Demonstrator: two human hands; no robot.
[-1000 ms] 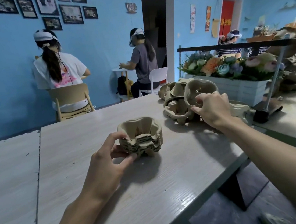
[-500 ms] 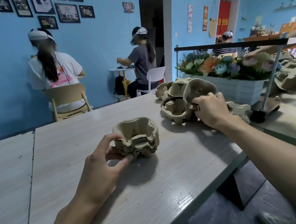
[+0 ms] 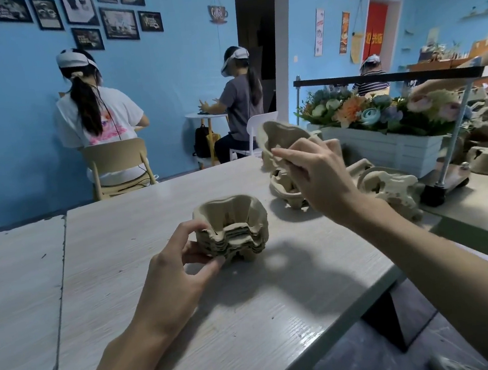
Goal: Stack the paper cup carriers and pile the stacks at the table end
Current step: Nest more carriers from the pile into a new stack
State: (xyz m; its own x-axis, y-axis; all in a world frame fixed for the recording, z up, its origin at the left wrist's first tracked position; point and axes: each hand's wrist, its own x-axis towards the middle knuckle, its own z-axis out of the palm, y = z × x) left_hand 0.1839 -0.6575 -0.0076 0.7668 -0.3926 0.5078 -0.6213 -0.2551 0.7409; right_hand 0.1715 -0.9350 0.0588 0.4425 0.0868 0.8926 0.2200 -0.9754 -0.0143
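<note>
Pale wood-grain surface here, running away from the viewer. Near its middle sits a nested stack of carriers, cups upward. Toward the far right corner lies a loose heap of carriers, and another carrier lies tipped at the right edge. A seam runs down the left, with a second surface butted alongside.

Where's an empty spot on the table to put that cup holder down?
Bare table lies between the stack and the near edge, and left of the left hand up to the seam. Behind the stack is bare too. The right is crowded: loose carriers lie below the right hand and its carrier, beside the flower box.
</note>
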